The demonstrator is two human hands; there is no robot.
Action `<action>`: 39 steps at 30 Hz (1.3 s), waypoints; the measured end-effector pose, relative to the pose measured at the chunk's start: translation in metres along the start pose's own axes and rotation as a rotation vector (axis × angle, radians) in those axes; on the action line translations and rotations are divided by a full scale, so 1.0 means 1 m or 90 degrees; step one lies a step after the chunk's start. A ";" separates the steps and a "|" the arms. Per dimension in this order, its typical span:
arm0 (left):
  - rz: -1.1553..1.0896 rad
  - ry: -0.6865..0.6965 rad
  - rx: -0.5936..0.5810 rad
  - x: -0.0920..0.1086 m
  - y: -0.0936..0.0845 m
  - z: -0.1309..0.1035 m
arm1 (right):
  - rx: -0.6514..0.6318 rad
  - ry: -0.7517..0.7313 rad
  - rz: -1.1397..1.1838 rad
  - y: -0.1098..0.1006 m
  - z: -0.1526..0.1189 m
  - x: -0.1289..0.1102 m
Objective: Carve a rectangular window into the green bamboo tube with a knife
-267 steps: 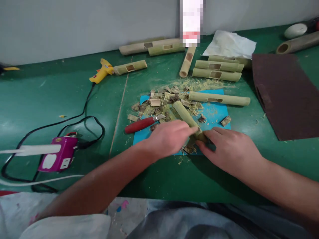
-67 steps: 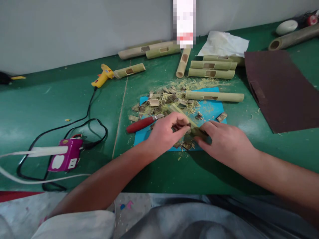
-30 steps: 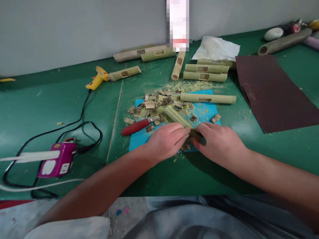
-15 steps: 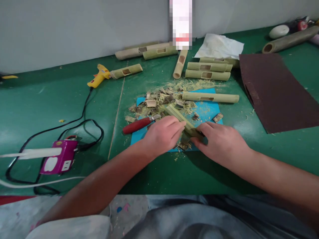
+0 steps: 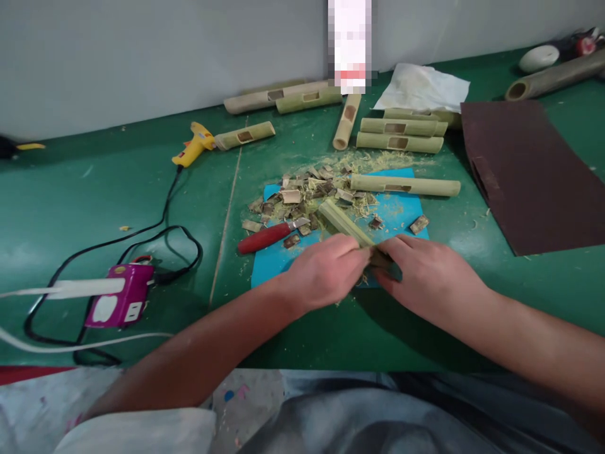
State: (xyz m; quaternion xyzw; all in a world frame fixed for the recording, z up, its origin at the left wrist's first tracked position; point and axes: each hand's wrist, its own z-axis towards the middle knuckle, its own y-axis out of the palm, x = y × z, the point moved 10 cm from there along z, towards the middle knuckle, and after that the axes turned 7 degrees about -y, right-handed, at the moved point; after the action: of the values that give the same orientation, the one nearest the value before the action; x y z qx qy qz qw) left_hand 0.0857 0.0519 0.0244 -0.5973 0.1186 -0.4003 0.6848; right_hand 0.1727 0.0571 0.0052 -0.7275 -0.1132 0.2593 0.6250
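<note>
A green bamboo tube [image 5: 344,221] lies slantwise over the blue sheet [image 5: 274,268], its near end between my hands. My right hand [image 5: 428,271] is wrapped round that near end. My left hand [image 5: 326,268] is closed, with fingertips pinched against the tube close to my right fingers; whatever small thing they may hold is hidden. Left of the tube lies a red-handled knife [image 5: 267,238], its blade toward the wood chips [image 5: 290,196]. Another bamboo tube [image 5: 406,185] with a cut slot rests across the sheet's back edge.
More slotted bamboo tubes [image 5: 399,142] lie at the back, some under a white cloth [image 5: 418,89]. A yellow glue gun [image 5: 195,145] and a purple power adapter [image 5: 123,295] with cords are on the left. Brown sheet [image 5: 534,176] at right.
My left hand has slid down along the tube toward my right hand, which still holds the near end. The whole view has shifted slightly.
</note>
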 end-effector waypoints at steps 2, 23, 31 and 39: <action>0.022 -0.007 0.035 -0.005 -0.006 0.000 | 0.021 0.022 0.001 -0.001 0.001 0.004; 0.014 0.003 0.030 -0.010 -0.005 -0.002 | 0.070 0.020 0.033 0.001 0.004 0.003; 0.003 0.006 0.004 -0.007 -0.001 -0.002 | 0.060 0.025 0.039 0.001 0.005 0.003; 0.000 0.009 -0.004 -0.006 -0.001 -0.002 | 0.082 0.009 0.034 0.001 0.003 0.003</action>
State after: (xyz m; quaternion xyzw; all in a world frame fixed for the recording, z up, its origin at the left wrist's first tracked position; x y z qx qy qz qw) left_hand 0.0804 0.0545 0.0229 -0.5968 0.1248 -0.4044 0.6817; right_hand 0.1736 0.0606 0.0030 -0.6901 -0.0723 0.2776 0.6644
